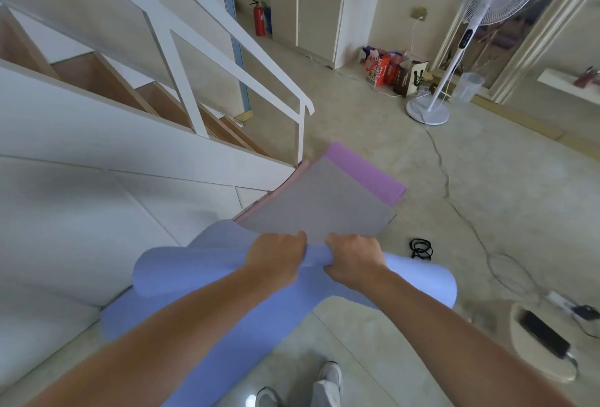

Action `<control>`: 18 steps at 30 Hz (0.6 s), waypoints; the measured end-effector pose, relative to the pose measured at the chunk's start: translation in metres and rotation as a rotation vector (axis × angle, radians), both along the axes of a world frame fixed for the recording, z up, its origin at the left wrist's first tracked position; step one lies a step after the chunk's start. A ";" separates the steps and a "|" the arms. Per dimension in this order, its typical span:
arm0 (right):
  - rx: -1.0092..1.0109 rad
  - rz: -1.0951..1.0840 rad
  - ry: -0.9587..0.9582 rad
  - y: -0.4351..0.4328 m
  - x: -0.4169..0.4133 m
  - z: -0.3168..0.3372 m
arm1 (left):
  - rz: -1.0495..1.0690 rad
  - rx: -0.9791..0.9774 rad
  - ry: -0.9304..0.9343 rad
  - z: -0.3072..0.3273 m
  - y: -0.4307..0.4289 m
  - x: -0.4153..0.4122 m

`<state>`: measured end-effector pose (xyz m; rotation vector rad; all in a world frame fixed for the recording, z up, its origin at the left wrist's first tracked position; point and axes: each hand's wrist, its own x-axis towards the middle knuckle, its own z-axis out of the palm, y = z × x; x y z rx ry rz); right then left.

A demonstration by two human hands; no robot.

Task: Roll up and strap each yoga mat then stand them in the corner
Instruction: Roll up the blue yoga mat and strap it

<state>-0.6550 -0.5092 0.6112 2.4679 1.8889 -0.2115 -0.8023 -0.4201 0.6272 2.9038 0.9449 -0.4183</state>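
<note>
A blue yoga mat (194, 280) is lifted off the floor in front of me, its edge bunched and curling. My left hand (277, 257) and my right hand (354, 260) both grip that bunched edge, side by side, a little apart. Beyond them a grey mat (321, 202) lies flat on the floor on top of a purple mat (363, 169), with a pink edge (276, 192) showing at its left. Black straps (421, 248) lie in a small heap on the floor to the right of my right hand.
A white staircase with railing (227, 59) fills the left side. A standing fan (431, 107) and its cable (454, 198) are at the right, with bags (393, 72) by the wall. A stool with a black device (545, 338) stands at lower right. My shoes (324, 387) are below.
</note>
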 end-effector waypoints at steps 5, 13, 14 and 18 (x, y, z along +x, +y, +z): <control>0.189 0.150 -0.180 -0.008 0.001 -0.012 | 0.146 -0.438 0.026 0.006 0.011 0.011; -0.175 0.052 0.168 -0.005 0.011 0.011 | -0.050 0.025 0.093 0.009 -0.016 0.010; -0.183 0.051 0.187 -0.006 0.011 0.011 | -0.062 0.104 0.089 0.006 -0.020 0.010; 0.000 0.073 0.094 -0.014 0.012 0.000 | 0.049 -0.082 0.046 0.012 -0.014 0.016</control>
